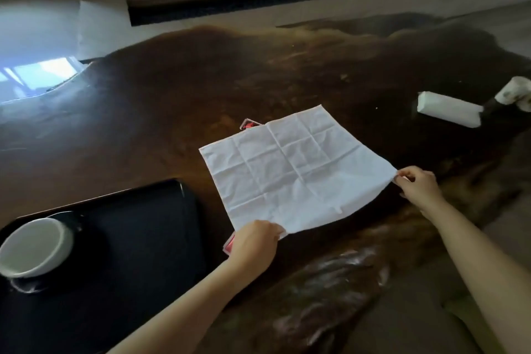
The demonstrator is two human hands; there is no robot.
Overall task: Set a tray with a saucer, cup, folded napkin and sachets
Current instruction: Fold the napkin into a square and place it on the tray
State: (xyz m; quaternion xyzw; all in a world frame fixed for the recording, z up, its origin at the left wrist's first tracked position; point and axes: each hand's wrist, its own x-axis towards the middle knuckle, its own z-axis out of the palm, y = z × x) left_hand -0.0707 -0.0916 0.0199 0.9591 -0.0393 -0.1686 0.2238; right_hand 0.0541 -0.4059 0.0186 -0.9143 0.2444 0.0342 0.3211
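At the near left corner of the dark wooden table [178, 72] lies a black tray [138, 233], one long side running along the table's near edge. A white cup [36, 247] stands in the tray's near left part, tilted a little toward the viewer, on what looks like a dark saucer [73, 217] whose rim shows behind it; the saucer is hard to make out against the tray. Just right of the tray's right edge, a red sachet [229, 246] peeks out from under the left hand [254, 241], mostly hidden. That hand pinches the near corner of a white napkin [296, 167], thumb and fingers closed on the cloth. The napkin is opened out into a square with its fold creases showing as a grid; it lies near the middle of the table, turned so its corners point left, far, right and near. A second red sachet [249, 124] shows at the napkin's far left edge, partly covered by it. The right hand [418, 184] pinches the napkin's right corner, fingers closed on it, and the cloth's near right edge lifts slightly off the wood between the two hands. Toward the table's right edge lies a white roll [448, 109], and beyond it, at the very edge, a second white object [515, 92], blurred.
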